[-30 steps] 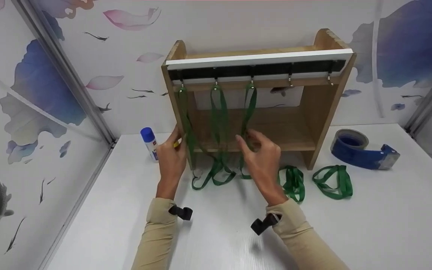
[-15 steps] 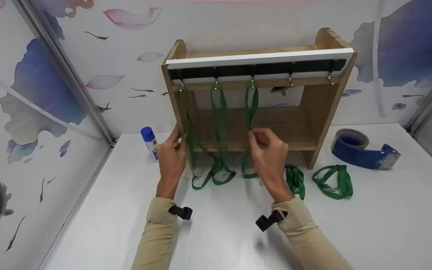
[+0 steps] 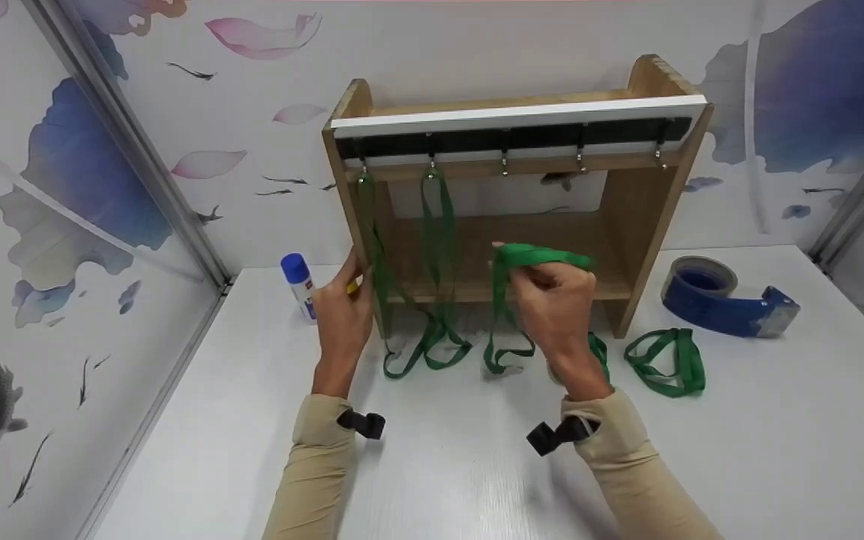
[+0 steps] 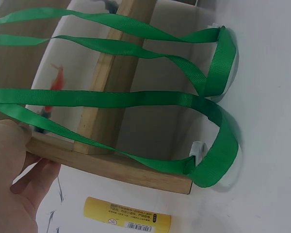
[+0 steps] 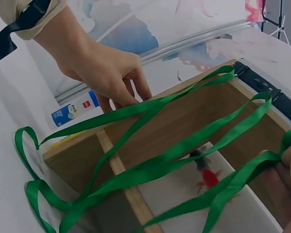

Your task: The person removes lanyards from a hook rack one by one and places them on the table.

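My left hand [image 3: 346, 322] grips the left side panel of a small wooden shelf [image 3: 514, 236]. My right hand [image 3: 561, 315] pinches a green lanyard [image 3: 541, 255] in front of the shelf; its loop is off the hooks and folds over the fingers, while its lower end trails down to the table. Two other green lanyards hang from the first and second hooks, the left lanyard [image 4: 121, 98] curling onto the table beside the second lanyard [image 3: 438, 217]. The third hook [image 3: 505, 163] and the two hooks right of it are bare.
A blue-capped glue stick [image 3: 298, 286] and a yellow tube [image 4: 126, 216] stand left of the shelf. On the right lie a blue tape dispenser [image 3: 728, 311], a folded green lanyard [image 3: 691, 367] and another folded lanyard [image 3: 598, 355] partly behind my right wrist.
My right hand has taken hold of the third lanyard, and its loop has come off the third hook. The hand has shifted right. My left hand stays on the shelf.
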Action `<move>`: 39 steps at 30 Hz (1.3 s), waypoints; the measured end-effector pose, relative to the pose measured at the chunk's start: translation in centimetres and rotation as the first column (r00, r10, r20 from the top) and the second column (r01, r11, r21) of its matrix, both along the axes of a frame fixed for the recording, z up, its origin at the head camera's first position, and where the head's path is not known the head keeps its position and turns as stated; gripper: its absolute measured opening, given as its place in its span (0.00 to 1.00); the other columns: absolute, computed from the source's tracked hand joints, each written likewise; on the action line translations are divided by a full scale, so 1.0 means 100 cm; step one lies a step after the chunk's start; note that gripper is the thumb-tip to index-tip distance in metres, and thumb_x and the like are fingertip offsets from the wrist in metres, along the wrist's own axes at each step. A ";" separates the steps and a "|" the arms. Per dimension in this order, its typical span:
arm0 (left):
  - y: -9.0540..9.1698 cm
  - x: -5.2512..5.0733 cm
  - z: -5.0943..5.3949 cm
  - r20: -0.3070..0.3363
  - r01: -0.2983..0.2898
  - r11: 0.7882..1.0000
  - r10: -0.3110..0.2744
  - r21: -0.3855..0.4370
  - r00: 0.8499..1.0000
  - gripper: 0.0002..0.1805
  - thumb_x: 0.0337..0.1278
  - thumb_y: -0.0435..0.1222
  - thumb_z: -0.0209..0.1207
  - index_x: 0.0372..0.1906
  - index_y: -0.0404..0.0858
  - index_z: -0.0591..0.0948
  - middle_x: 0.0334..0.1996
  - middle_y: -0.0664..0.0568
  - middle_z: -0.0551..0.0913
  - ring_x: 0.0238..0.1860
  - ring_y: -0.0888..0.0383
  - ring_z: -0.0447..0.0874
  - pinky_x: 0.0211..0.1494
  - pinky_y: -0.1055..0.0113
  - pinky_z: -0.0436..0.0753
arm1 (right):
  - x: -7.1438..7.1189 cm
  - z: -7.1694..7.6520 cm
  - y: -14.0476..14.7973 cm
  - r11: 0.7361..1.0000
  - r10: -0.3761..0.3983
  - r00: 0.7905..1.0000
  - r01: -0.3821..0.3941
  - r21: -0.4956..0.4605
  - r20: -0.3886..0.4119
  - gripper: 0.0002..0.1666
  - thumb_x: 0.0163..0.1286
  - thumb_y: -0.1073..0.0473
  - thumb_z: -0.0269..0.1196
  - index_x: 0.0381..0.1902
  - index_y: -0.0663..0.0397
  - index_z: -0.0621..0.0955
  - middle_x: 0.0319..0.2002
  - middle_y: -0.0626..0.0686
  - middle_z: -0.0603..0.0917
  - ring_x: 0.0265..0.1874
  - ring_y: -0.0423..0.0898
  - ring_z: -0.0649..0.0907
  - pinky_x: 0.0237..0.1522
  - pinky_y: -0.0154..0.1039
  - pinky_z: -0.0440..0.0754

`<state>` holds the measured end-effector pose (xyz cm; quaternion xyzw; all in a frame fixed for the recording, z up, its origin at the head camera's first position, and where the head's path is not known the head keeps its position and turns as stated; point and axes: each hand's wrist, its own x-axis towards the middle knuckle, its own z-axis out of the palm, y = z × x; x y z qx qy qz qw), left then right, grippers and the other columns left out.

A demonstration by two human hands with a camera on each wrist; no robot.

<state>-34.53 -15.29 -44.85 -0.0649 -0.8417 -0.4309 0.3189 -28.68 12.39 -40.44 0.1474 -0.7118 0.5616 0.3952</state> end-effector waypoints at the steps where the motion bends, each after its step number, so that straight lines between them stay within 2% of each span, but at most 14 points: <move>1: 0.000 0.000 0.000 0.001 0.000 1.000 0.000 0.000 1.000 0.27 0.77 0.38 0.65 0.77 0.45 0.78 0.56 0.46 0.93 0.62 0.45 0.91 0.57 0.56 0.93 | 0.000 0.001 0.003 0.999 0.021 1.000 -0.021 0.042 0.008 0.10 0.73 0.68 0.70 0.42 0.51 0.96 0.38 0.49 0.96 0.24 0.42 0.87 0.31 0.25 0.83; 4: 0.001 0.000 0.000 0.005 0.004 1.000 -0.004 0.001 1.000 0.27 0.77 0.38 0.65 0.77 0.45 0.78 0.58 0.46 0.92 0.62 0.45 0.91 0.58 0.56 0.93 | 0.001 0.000 0.011 0.980 0.066 0.995 -0.080 0.181 0.079 0.10 0.72 0.69 0.70 0.42 0.52 0.96 0.40 0.49 0.96 0.27 0.42 0.89 0.32 0.24 0.83; 7: 0.001 -0.001 0.000 0.007 0.009 1.000 -0.009 0.000 1.000 0.27 0.78 0.37 0.64 0.77 0.45 0.78 0.60 0.46 0.91 0.63 0.45 0.90 0.58 0.56 0.92 | 0.003 -0.002 0.020 0.945 0.057 0.973 -0.124 0.302 0.223 0.08 0.71 0.68 0.71 0.42 0.55 0.95 0.40 0.51 0.96 0.36 0.47 0.93 0.41 0.33 0.92; 9: 0.001 -0.001 0.000 0.007 0.014 1.000 -0.014 0.001 1.000 0.27 0.78 0.37 0.65 0.77 0.44 0.78 0.60 0.46 0.91 0.63 0.45 0.91 0.58 0.56 0.92 | 0.005 -0.004 0.026 0.911 0.042 0.934 -0.181 0.370 0.354 0.07 0.72 0.67 0.70 0.42 0.56 0.94 0.39 0.53 0.95 0.37 0.49 0.92 0.44 0.41 0.94; 12: 0.001 -0.001 0.001 -0.001 0.015 1.000 -0.015 0.004 1.000 0.27 0.77 0.37 0.65 0.76 0.43 0.78 0.59 0.45 0.91 0.62 0.45 0.91 0.57 0.55 0.93 | 0.008 -0.004 0.034 0.847 0.044 0.844 -0.315 0.428 0.535 0.07 0.74 0.65 0.68 0.41 0.56 0.93 0.38 0.54 0.93 0.36 0.49 0.89 0.46 0.49 0.94; 14: 0.001 -0.001 0.002 -0.008 0.013 1.000 -0.013 0.010 1.000 0.27 0.77 0.38 0.65 0.76 0.43 0.78 0.59 0.45 0.91 0.62 0.45 0.91 0.57 0.55 0.93 | 0.010 -0.003 0.038 0.804 0.046 0.791 -0.392 0.447 0.610 0.07 0.75 0.64 0.68 0.40 0.55 0.93 0.38 0.53 0.94 0.36 0.49 0.88 0.47 0.49 0.94; 16: 0.001 -0.001 0.003 -0.009 0.011 1.000 -0.011 0.014 1.000 0.27 0.77 0.38 0.65 0.76 0.44 0.78 0.60 0.46 0.91 0.62 0.45 0.91 0.56 0.55 0.93 | 0.012 -0.001 0.041 0.776 0.047 0.765 -0.432 0.459 0.642 0.07 0.75 0.63 0.70 0.38 0.54 0.93 0.37 0.53 0.94 0.35 0.48 0.86 0.45 0.46 0.93; 19: 0.001 -0.001 0.003 -0.005 0.011 1.000 -0.010 0.016 1.000 0.28 0.77 0.39 0.65 0.77 0.45 0.78 0.62 0.48 0.90 0.63 0.46 0.90 0.57 0.56 0.93 | 0.016 0.003 0.043 0.761 0.036 0.780 -0.427 0.489 0.625 0.05 0.74 0.62 0.71 0.37 0.52 0.94 0.34 0.51 0.93 0.33 0.47 0.84 0.40 0.40 0.90; 22: 0.001 -0.001 0.003 -0.004 0.010 1.000 -0.010 0.016 1.000 0.28 0.78 0.40 0.65 0.77 0.46 0.77 0.62 0.48 0.90 0.63 0.46 0.91 0.57 0.57 0.93 | 0.019 0.005 0.045 0.753 0.020 0.823 -0.386 0.532 0.568 0.04 0.73 0.60 0.73 0.39 0.52 0.94 0.36 0.50 0.91 0.35 0.48 0.84 0.38 0.39 0.87; 24: 0.001 0.000 0.003 -0.006 0.003 1.000 -0.003 0.015 1.000 0.28 0.78 0.40 0.65 0.77 0.46 0.78 0.62 0.48 0.90 0.63 0.46 0.91 0.56 0.57 0.93 | 0.019 0.004 0.045 0.757 0.009 0.846 -0.354 0.550 0.533 0.04 0.72 0.60 0.75 0.41 0.52 0.94 0.42 0.52 0.90 0.41 0.51 0.84 0.43 0.44 0.89; 28: 0.000 0.000 0.002 0.003 -0.009 1.000 0.009 0.016 1.000 0.28 0.77 0.40 0.65 0.77 0.45 0.78 0.63 0.47 0.90 0.63 0.46 0.91 0.56 0.57 0.93 | 0.016 0.002 0.047 0.769 0.030 0.879 -0.325 0.550 0.476 0.05 0.70 0.59 0.77 0.41 0.54 0.93 0.60 0.58 0.86 0.57 0.58 0.85 0.61 0.58 0.89; 31: 0.000 0.000 0.001 0.017 -0.011 1.000 0.011 0.016 1.000 0.27 0.77 0.40 0.65 0.77 0.45 0.78 0.63 0.47 0.90 0.64 0.46 0.90 0.57 0.56 0.93 | 0.013 -0.001 0.049 0.780 0.067 0.884 -0.335 0.528 0.462 0.05 0.70 0.59 0.77 0.41 0.53 0.93 0.62 0.57 0.88 0.61 0.59 0.86 0.66 0.60 0.87; 36: 0.001 0.000 0.001 0.010 -0.007 1.000 0.007 0.013 1.000 0.27 0.78 0.41 0.64 0.77 0.45 0.78 0.62 0.47 0.90 0.63 0.46 0.90 0.57 0.57 0.93 | 0.010 -0.005 0.052 0.801 0.108 0.874 -0.359 0.479 0.474 0.09 0.72 0.58 0.76 0.46 0.53 0.91 0.48 0.53 0.94 0.50 0.51 0.93 0.58 0.52 0.92; 39: 0.001 0.000 -0.001 0.000 -0.002 1.000 0.002 0.016 1.000 0.27 0.78 0.40 0.64 0.76 0.44 0.78 0.63 0.46 0.90 0.63 0.45 0.91 0.57 0.56 0.93 | 0.008 -0.009 0.053 0.823 0.120 0.867 -0.359 0.440 0.483 0.09 0.72 0.59 0.75 0.48 0.53 0.89 0.47 0.53 0.94 0.48 0.51 0.94 0.55 0.50 0.93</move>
